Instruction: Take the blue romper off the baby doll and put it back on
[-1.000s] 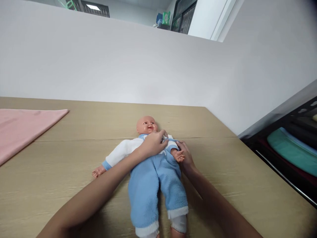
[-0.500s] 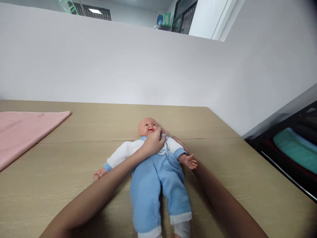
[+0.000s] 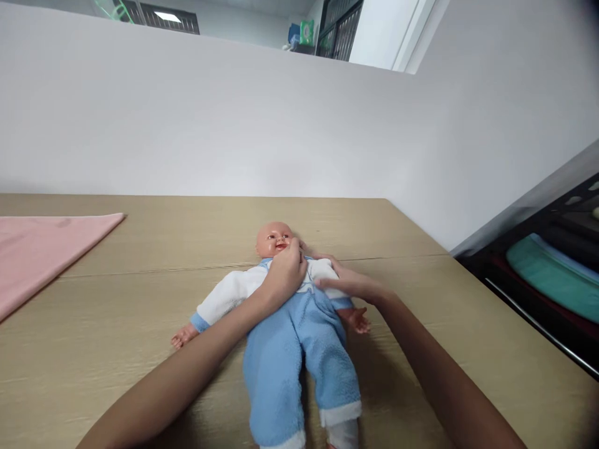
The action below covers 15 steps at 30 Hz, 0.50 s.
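Note:
A baby doll [image 3: 302,330] in a white top and blue fleecy trousers lies on its back, head away from me. My left hand [image 3: 285,268] reaches across its chest to the neck, with curled fingers just under the chin. What the fingertips pinch there, perhaps the collar edge, is hidden. Around the doll's upper arm on the right side, my right hand [image 3: 344,280] grips the white sleeve [image 3: 322,269], thumb on the chest and fingers over the shoulder. Both doll arms are spread outward.
The doll lies on a wooden table [image 3: 140,312] with a seam across it. A pink cloth [image 3: 51,252] is spread at the left. A white wall [image 3: 234,125] stands behind. Beyond the table's right edge, a green folded item [image 3: 552,274] sits on a black rack.
My right hand has come up from beside the doll's arm and now holds the sleeve from above. The doll's arm there has lowered slightly. My left hand stays at the neck.

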{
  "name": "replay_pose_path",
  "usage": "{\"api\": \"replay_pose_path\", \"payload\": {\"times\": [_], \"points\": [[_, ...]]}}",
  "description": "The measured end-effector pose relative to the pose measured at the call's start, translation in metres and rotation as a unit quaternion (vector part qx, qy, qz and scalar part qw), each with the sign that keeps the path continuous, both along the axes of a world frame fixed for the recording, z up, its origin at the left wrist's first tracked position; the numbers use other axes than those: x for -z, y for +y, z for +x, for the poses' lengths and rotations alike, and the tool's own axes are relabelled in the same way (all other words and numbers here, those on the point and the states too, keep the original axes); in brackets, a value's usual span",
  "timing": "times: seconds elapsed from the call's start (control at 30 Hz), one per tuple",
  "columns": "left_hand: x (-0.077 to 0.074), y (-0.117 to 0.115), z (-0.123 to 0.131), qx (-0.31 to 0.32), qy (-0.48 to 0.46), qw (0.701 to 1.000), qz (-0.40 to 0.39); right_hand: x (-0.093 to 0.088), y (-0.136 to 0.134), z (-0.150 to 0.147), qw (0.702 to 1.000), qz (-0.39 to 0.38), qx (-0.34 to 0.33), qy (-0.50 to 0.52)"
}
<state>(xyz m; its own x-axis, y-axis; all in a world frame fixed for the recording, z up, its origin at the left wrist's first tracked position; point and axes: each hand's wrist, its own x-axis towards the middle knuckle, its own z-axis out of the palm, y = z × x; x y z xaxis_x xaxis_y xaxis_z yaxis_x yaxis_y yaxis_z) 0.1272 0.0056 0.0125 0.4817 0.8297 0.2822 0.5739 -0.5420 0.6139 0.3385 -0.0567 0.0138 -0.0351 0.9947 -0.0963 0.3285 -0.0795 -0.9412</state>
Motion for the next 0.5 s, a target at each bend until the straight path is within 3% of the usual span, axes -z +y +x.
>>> {"api": "replay_pose_path", "payload": {"times": [0.1,0.17,0.27,0.5], "points": [[0.000,-0.001,0.000,-0.003,0.017,1.000,0.007,-0.016,-0.002,0.028,0.977,0.015,-0.097,-0.189],[0.001,-0.001,0.001,-0.004,0.030,1.000,0.009,-0.024,-0.002,0.044,0.954,0.031,-0.117,-0.275],[0.003,-0.002,0.002,-0.005,0.047,0.999,0.015,-0.029,0.001,0.054,0.938,0.042,-0.123,-0.322],[-0.003,-0.007,-0.002,-0.016,0.083,0.996,0.028,-0.019,-0.005,0.056,0.912,0.037,-0.112,-0.394]]}}
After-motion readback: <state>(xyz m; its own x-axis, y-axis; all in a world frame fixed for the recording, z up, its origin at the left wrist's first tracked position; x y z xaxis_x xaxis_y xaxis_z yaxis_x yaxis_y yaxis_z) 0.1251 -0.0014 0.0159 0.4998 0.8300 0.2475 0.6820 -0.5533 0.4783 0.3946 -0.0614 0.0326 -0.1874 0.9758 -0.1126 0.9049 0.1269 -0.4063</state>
